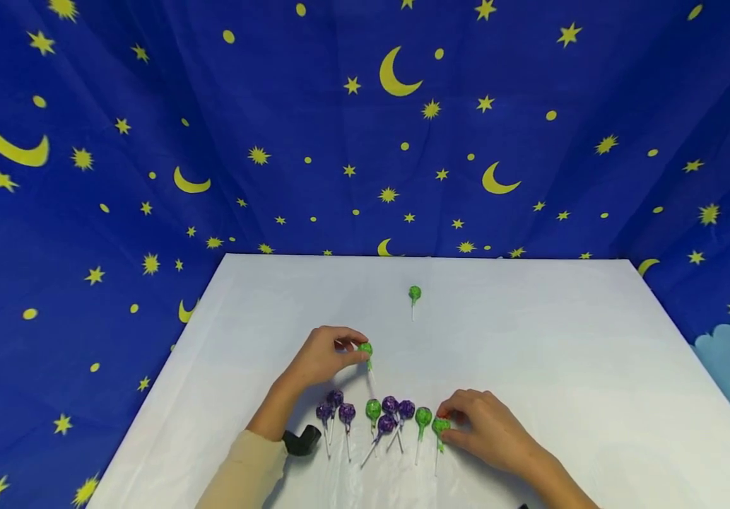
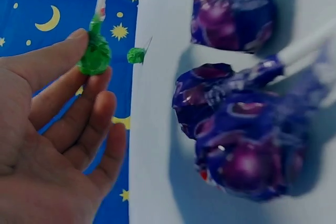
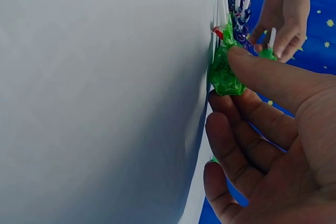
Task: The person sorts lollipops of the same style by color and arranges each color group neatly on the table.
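My left hand [image 1: 326,355] pinches a green-wrapped lollipop [image 2: 95,57] by its head between thumb and fingers, its white stick pointing toward me in the head view. At the right end of a loose row, my right hand [image 1: 488,430] grips another green lollipop [image 3: 226,74] with thumb and fingertips. Just left of that one lies a green lollipop [image 1: 423,417]. Three purple lollipops [image 1: 386,424] lie mid-row with crossing sticks, next to a green lollipop [image 1: 373,408]. Three more purple lollipops [image 1: 347,413] are grouped below the left hand.
A single green lollipop [image 1: 415,292] lies farther back on the white table [image 1: 562,339]. Blue cloth [image 1: 314,120] with yellow moons and stars hangs behind and beside the table. A black device [image 1: 302,441] sits at the left wrist, close to the purple lollipops.
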Tool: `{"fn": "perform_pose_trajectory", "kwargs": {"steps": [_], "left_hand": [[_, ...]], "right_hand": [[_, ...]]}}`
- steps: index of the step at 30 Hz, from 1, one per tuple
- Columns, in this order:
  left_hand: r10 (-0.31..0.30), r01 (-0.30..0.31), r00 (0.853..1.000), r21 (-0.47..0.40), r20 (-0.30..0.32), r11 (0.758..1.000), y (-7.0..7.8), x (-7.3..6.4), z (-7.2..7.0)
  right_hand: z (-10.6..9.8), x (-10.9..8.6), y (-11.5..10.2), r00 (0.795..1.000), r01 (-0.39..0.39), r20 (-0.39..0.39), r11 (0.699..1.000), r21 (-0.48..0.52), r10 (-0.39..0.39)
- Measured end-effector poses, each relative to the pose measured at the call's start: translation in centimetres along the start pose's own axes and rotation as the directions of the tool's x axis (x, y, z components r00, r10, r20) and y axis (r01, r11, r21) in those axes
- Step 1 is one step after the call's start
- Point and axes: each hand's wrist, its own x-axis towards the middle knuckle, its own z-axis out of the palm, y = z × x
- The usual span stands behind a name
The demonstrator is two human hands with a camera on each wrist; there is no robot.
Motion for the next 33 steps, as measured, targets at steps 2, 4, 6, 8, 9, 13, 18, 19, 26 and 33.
{"fn": "perform_pose_trajectory", "kwargs": {"steps": [2, 4, 6, 8, 9, 13, 18, 19, 26, 33], "left_hand": [[0.004, -0.004, 1.0, -0.022, -0.007, 1.0, -0.2, 0.6, 0.0], [0.019, -0.02, 1.0, -0.048, -0.013, 0.999, -0.4, 1.1, 0.0], [0.027, -0.028, 1.0, -0.058, -0.013, 0.998, -0.4, 1.4, 0.0], [0.03, -0.031, 1.0, -0.062, -0.007, 0.998, -0.3, 1.8, -0.1], [0.033, -0.033, 0.999, -0.066, -0.006, 0.997, -0.3, 2.0, -0.1], [0.01, -0.01, 1.0, -0.088, 0.005, 0.996, -0.5, 2.5, 0.0], [-0.025, 0.026, 1.0, -0.118, 0.01, 0.993, -1.1, 2.8, 0.1], [-0.029, 0.03, 1.0, -0.121, 0.011, 0.992, -1.2, 2.9, 0.2], [-0.028, 0.03, 0.999, -0.119, 0.017, 0.992, -1.5, 3.7, 0.2], [-0.038, 0.039, 0.999, -0.121, 0.015, 0.992, -1.7, 4.8, 0.2]], "right_hand": [[-0.1, 0.0, -0.1, 1.0, -0.003, 0.002, 1.0, 0.005, 0.003], [-0.1, 0.0, -0.1, 1.0, -0.006, 0.007, 1.0, 0.006, 0.006], [-0.1, 0.1, -0.1, 1.0, -0.008, 0.01, 1.0, 0.008, 0.008], [0.0, 0.1, -0.1, 1.0, -0.011, 0.008, 1.0, 0.004, 0.011], [0.0, 0.1, -0.1, 1.0, -0.012, 0.007, 1.0, 0.001, 0.012], [0.0, 0.2, 0.0, 1.0, -0.021, 0.0, 1.0, -0.007, 0.021], [0.0, 0.1, -0.1, 1.0, -0.028, 0.002, 1.0, 0.003, 0.028], [0.0, 0.0, -0.1, 1.0, -0.029, 0.003, 1.0, 0.005, 0.029], [-0.1, 0.0, -0.2, 0.999, -0.043, 0.002, 0.999, 0.007, 0.043], [0.0, 0.0, -0.2, 0.999, -0.054, 0.006, 0.999, 0.007, 0.054]]}}
